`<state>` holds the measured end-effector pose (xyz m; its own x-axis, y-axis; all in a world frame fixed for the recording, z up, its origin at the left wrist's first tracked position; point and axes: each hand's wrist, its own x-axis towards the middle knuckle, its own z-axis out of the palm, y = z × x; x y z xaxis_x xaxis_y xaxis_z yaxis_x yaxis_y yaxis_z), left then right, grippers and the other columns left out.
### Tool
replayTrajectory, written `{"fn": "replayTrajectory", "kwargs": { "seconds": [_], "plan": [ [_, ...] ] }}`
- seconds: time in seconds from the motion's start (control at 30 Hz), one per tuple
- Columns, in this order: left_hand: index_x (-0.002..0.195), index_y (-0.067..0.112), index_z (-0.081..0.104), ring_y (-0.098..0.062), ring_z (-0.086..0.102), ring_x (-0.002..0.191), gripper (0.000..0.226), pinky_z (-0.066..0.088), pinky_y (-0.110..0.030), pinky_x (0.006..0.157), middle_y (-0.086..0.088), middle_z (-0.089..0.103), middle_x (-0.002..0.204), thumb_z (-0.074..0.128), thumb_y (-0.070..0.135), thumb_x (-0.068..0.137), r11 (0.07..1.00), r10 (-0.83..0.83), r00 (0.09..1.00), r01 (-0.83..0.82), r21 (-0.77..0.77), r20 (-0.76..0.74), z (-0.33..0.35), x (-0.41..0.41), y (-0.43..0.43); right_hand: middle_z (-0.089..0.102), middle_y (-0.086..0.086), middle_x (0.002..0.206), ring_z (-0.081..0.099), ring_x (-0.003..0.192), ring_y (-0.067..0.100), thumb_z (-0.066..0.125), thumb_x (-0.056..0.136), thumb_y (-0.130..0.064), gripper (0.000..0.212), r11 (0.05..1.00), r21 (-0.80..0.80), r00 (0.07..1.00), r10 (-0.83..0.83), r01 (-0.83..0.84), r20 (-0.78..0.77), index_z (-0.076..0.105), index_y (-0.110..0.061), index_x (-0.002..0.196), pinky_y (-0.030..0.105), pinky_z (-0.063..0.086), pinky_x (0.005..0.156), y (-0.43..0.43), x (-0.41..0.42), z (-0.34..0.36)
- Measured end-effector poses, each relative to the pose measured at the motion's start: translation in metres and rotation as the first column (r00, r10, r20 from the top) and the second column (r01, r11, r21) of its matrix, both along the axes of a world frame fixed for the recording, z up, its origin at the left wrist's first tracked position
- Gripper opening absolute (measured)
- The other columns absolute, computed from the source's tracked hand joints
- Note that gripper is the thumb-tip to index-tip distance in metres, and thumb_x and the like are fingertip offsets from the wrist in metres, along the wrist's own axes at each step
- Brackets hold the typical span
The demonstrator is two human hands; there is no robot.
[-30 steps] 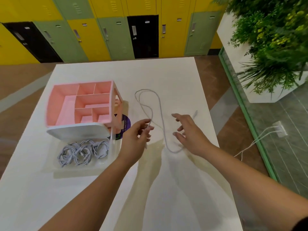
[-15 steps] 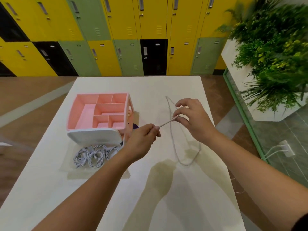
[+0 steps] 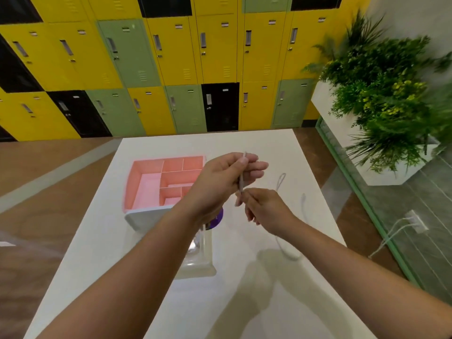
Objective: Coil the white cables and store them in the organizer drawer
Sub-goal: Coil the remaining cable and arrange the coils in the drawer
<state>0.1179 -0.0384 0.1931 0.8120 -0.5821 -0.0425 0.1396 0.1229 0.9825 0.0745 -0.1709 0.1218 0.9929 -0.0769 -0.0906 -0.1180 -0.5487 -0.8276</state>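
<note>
Left hand (image 3: 220,182) and right hand (image 3: 266,211) each pinch the cable (image 3: 241,183) in a closed grip above the surface (image 3: 244,289), slack trailing near its right edge, organizer (image 3: 146,189) to the left.

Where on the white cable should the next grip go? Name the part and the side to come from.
Probably the short straight stretch of the white cable just below the left hand, which pinches its end upright. Come from the right: the slack trails that way across the table, and the pink organizer crowds the left.
</note>
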Motion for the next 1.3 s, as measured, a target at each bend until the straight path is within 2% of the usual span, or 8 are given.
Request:
{"fn": "replayTrajectory", "kwargs": {
  "seconds": [0.13, 0.33, 0.47, 0.63, 0.87, 0.97, 1.07, 1.3],
  "plan": [
    [0.108, 0.011, 0.067, -0.012, 0.068, 0.105, 0.02, 0.052, -0.028, 0.095, -0.002, 0.072, 0.11, 0.047, 0.012, 0.101, 0.989, 0.074, 0.99, -0.089, 0.12, 0.122, -0.008, 0.011, 0.01, 0.067, -0.001, 0.071, 0.063, 0.068, 0.017, 0.039, 0.101, -0.038, 0.026, 0.93, -0.303, 0.976, 0.177, -0.207, -0.123, 0.058, -0.024, 0.113, 0.038, 0.054, 0.074, 0.024, -0.025, 0.015],
    [0.098, 0.017, 0.064, 0.008, 0.062, 0.098, 0.011, 0.048, -0.016, 0.087, 0.009, 0.069, 0.116, 0.053, 0.017, 0.099, 0.909, 0.026, 0.898, -0.204, 0.363, 0.439, -0.033, 0.009, 0.022, 0.062, -0.007, 0.07, 0.06, 0.073, 0.015, 0.042, 0.1, -0.034, 0.022, 0.826, -0.48, 0.955, 0.259, -0.296, -0.142, 0.059, -0.023, 0.11, 0.033, 0.049, 0.073, 0.022, -0.04, 0.069],
    [0.106, 0.014, 0.066, -0.007, 0.063, 0.105, 0.016, 0.045, -0.02, 0.088, 0.005, 0.07, 0.114, 0.052, 0.017, 0.099, 0.812, -0.172, 0.785, -0.23, 0.537, 0.595, -0.038, -0.001, 0.033, 0.055, -0.01, 0.082, 0.048, 0.077, 0.012, 0.045, 0.1, -0.032, 0.022, 0.731, -0.657, 0.975, 0.218, -0.186, -0.033, 0.062, -0.025, 0.112, 0.026, 0.034, 0.06, 0.012, -0.049, 0.094],
    [0.104, 0.013, 0.066, 0.0, 0.066, 0.077, 0.024, 0.045, -0.008, 0.067, 0.006, 0.073, 0.088, 0.042, 0.015, 0.102, 0.762, -0.285, 0.836, -0.099, 0.641, 0.468, -0.038, -0.011, 0.048, 0.05, -0.013, 0.066, 0.045, 0.064, 0.003, 0.051, 0.096, -0.039, 0.016, 0.694, -0.717, 0.986, 0.152, -0.061, 0.063, 0.059, -0.025, 0.097, 0.026, 0.032, 0.053, -0.009, -0.055, 0.107],
    [0.089, 0.021, 0.072, -0.002, 0.054, 0.062, 0.034, 0.044, -0.018, 0.065, 0.01, 0.061, 0.067, 0.043, 0.034, 0.102, 0.841, -0.285, 0.902, 0.073, 0.537, 0.324, -0.023, -0.023, 0.067, 0.056, -0.019, 0.072, 0.052, 0.069, 0.011, 0.05, 0.096, -0.035, 0.019, 0.767, -0.627, 0.935, 0.108, 0.137, 0.337, 0.06, -0.02, 0.09, 0.03, 0.037, 0.057, -0.025, -0.057, 0.111],
    [0.088, 0.023, 0.07, 0.003, 0.051, 0.058, 0.033, 0.042, -0.011, 0.062, 0.013, 0.055, 0.064, 0.042, 0.033, 0.102, 0.857, -0.291, 0.879, 0.065, 0.511, 0.378, -0.014, -0.024, 0.066, 0.049, -0.033, 0.08, 0.048, 0.075, -0.01, 0.047, 0.1, -0.024, 0.022, 0.783, -0.59, 0.884, 0.118, 0.196, 0.452, 0.063, -0.012, 0.09, 0.007, 0.034, 0.061, -0.023, -0.055, 0.118],
    [0.095, 0.022, 0.068, 0.006, 0.052, 0.059, 0.028, 0.041, -0.007, 0.061, 0.014, 0.057, 0.066, 0.042, 0.024, 0.104, 0.867, -0.306, 0.879, 0.098, 0.488, 0.366, -0.005, -0.024, 0.065, 0.042, -0.04, 0.059, 0.045, 0.069, -0.028, 0.048, 0.1, -0.018, 0.023, 0.823, -0.523, 0.861, 0.088, 0.221, 0.502, 0.06, -0.01, 0.082, -0.001, 0.031, 0.059, -0.024, -0.051, 0.123],
    [0.102, 0.014, 0.065, -0.002, 0.046, 0.058, 0.027, 0.038, -0.014, 0.058, 0.013, 0.056, 0.065, 0.039, 0.019, 0.104, 0.943, -0.241, 0.944, 0.173, 0.286, 0.223, 0.005, -0.031, 0.059, 0.059, -0.016, 0.076, 0.054, 0.073, 0.011, 0.048, 0.098, -0.028, 0.017, 0.894, -0.4, 0.887, 0.007, 0.201, 0.462, 0.062, -0.02, 0.094, 0.028, 0.041, 0.062, -0.04, -0.032, 0.11]
  ]
}}
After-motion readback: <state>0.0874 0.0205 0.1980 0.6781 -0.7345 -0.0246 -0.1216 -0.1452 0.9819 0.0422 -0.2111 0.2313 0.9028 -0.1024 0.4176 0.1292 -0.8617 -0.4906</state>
